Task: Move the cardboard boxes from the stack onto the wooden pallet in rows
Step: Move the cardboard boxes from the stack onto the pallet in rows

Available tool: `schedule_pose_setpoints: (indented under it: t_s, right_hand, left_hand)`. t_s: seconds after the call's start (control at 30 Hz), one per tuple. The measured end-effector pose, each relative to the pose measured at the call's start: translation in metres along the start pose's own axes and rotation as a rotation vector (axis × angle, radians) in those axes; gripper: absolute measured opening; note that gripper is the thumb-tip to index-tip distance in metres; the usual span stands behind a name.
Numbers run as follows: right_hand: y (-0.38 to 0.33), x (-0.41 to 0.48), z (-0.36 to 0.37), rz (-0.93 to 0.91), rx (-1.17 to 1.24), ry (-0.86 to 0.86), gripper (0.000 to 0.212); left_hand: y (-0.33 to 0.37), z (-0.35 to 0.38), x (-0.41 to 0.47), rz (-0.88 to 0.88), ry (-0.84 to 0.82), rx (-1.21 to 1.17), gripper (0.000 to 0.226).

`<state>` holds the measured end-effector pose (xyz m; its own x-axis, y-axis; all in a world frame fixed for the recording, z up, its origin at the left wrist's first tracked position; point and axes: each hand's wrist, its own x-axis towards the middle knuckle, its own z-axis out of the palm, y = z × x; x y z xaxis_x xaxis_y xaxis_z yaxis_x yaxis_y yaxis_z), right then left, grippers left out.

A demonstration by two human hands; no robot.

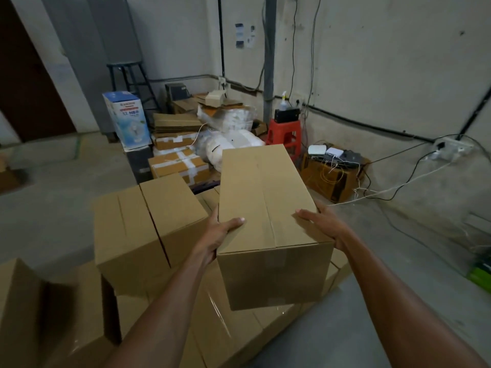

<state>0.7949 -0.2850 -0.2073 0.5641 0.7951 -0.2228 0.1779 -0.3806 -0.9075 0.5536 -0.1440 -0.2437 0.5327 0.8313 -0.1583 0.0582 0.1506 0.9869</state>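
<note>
Two bare forearms enter from bottom edge, no sleeves in view. Left hand (220, 235) and right hand (325, 225) both ungloved. No rings, watch or wristbands visible. Short nails; thumbnail shows on the left. Upper arms and clothing out of frame.

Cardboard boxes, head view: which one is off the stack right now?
The plain box gripped between the left hand and right hand, raised above the others. The two side-by-side boxes to its left rest on the layer below.
</note>
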Motion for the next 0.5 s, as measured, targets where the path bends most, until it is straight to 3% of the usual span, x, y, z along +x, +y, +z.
schedule_pose_setpoints:
  t_s: [0.5]
  right_hand:
    - [-0.011, 0.267, -0.007, 0.063, -0.071, -0.163, 0.028]
  left_hand:
    - [-0.028, 0.022, 0.225, -0.131, 0.138, -0.013, 0.086]
